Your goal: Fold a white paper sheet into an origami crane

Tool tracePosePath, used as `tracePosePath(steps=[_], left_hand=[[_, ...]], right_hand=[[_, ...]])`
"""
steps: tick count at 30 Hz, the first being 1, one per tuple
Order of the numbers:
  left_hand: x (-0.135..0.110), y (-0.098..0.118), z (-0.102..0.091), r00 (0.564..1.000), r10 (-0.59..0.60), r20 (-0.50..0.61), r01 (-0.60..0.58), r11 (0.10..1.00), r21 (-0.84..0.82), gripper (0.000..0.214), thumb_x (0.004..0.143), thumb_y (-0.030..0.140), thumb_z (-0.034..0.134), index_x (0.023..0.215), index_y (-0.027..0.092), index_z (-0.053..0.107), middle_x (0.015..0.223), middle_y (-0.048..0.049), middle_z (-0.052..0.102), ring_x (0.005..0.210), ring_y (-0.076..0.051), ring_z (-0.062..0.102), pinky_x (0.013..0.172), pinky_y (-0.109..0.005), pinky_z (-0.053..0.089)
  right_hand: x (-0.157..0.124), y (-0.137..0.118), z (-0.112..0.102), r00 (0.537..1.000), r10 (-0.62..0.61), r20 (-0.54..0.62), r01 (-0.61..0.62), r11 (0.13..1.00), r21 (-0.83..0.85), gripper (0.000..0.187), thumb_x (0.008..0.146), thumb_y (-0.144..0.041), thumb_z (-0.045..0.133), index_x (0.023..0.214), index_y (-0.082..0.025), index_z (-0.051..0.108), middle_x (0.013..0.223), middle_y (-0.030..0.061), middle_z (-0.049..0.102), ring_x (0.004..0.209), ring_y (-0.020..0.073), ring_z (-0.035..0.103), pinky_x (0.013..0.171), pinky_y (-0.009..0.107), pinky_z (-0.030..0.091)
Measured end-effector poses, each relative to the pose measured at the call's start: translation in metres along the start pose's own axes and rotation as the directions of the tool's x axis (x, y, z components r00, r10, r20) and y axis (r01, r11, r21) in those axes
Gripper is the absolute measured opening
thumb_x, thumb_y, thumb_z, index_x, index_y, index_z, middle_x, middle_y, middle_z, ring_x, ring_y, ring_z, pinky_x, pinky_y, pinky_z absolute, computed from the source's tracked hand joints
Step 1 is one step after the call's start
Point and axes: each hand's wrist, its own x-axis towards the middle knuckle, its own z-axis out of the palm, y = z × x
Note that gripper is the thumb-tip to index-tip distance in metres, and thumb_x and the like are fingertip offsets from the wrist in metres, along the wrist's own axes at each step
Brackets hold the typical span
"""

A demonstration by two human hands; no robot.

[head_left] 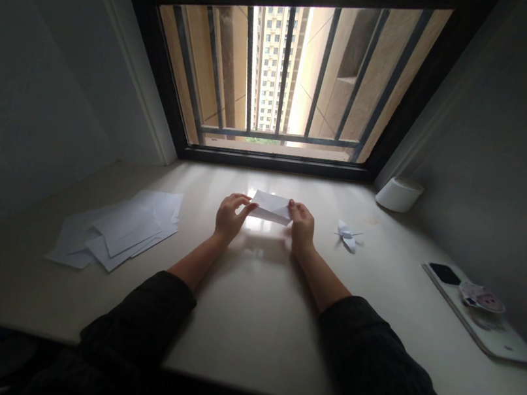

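Note:
A folded white sheet of paper [271, 206] is held up a little above the pale sill, stretched between both hands. My left hand [231, 216] pinches its left end between thumb and fingers. At the opposite end, my right hand [302, 224] grips the paper with the thumb on the near face. A crease runs along the sheet, and its lower edge hangs at a slant. To the right of my right hand lies a small folded paper crane [347, 236] with thin pointed ends.
Loose white paper sheets [123, 229] lie in an untidy pile at the left. A white roll-shaped object [399, 195] stands in the back right corner. A phone [478, 315] with a decorated grip rests at the right. Behind is a barred window [283, 82].

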Motion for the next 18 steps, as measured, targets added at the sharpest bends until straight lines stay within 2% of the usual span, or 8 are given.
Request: tracePosePath(steps=[3, 6, 10, 13, 15, 18], left_hand=[[-0.002, 0.002, 0.003, 0.995, -0.014, 0.097, 0.019, 0.998, -0.052, 0.033, 0.079, 0.049, 0.058, 0.067, 0.019, 0.063, 0.077, -0.0028, 0.063, 0.080, -0.017, 0.057, 0.075, -0.027, 0.043], [-0.005, 0.006, 0.007, 0.987, -0.095, 0.134, 0.109, 0.989, -0.102, 0.037, 0.077, 0.052, 0.058, 0.062, 0.018, 0.060, 0.063, 0.0005, 0.058, 0.066, -0.014, 0.055, 0.066, -0.025, 0.042], [-0.007, 0.008, 0.011, 0.975, -0.192, 0.112, 0.211, 0.959, -0.191, 0.039, 0.075, 0.054, 0.059, 0.063, 0.018, 0.061, 0.059, 0.0010, 0.057, 0.061, -0.013, 0.054, 0.061, -0.024, 0.040], [-0.005, 0.007, 0.012, 0.962, -0.223, 0.158, 0.262, 0.914, -0.308, 0.042, 0.074, 0.056, 0.059, 0.060, 0.017, 0.060, 0.056, 0.0008, 0.053, 0.057, -0.012, 0.051, 0.058, -0.024, 0.040], [-0.003, 0.006, 0.013, 0.936, -0.274, 0.224, 0.343, 0.855, -0.389, 0.046, 0.075, 0.059, 0.056, 0.060, 0.016, 0.061, 0.057, -0.0004, 0.054, 0.056, -0.012, 0.051, 0.057, -0.024, 0.040], [-0.002, 0.005, 0.013, 0.862, -0.373, 0.345, 0.502, 0.728, -0.467, 0.050, 0.072, 0.062, 0.057, 0.065, 0.013, 0.063, 0.062, -0.0037, 0.058, 0.057, -0.013, 0.054, 0.057, -0.026, 0.041]], right_hand=[[0.001, 0.000, 0.000, 0.996, 0.061, -0.058, -0.051, 0.986, 0.162, 0.042, 0.070, -0.063, 0.059, 0.068, -0.021, 0.054, 0.060, -0.0017, 0.054, 0.056, 0.0135, 0.049, 0.054, 0.026, 0.039], [-0.001, -0.005, 0.002, 0.995, 0.087, -0.043, -0.074, 0.968, 0.241, 0.042, 0.070, -0.062, 0.060, 0.070, -0.021, 0.056, 0.060, -0.0016, 0.055, 0.055, 0.0130, 0.050, 0.053, 0.025, 0.040], [-0.004, -0.011, 0.004, 0.996, 0.079, 0.051, -0.088, 0.973, 0.211, 0.040, 0.065, -0.057, 0.068, 0.077, -0.019, 0.063, 0.067, -0.0002, 0.061, 0.062, 0.0143, 0.055, 0.060, 0.026, 0.043], [-0.006, -0.010, 0.005, 0.995, 0.077, 0.064, -0.088, 0.977, 0.195, 0.040, 0.062, -0.052, 0.072, 0.082, -0.018, 0.066, 0.073, 0.0014, 0.064, 0.066, 0.0153, 0.057, 0.065, 0.027, 0.045], [-0.006, -0.009, 0.005, 0.995, 0.081, 0.065, -0.093, 0.974, 0.208, 0.039, 0.062, -0.050, 0.073, 0.083, -0.018, 0.067, 0.074, 0.0021, 0.065, 0.066, 0.0156, 0.058, 0.065, 0.028, 0.046], [-0.006, -0.009, 0.005, 0.990, 0.112, 0.086, -0.128, 0.967, 0.219, 0.038, 0.060, -0.049, 0.074, 0.079, -0.017, 0.068, 0.071, 0.0024, 0.065, 0.062, 0.0154, 0.057, 0.062, 0.028, 0.045]])
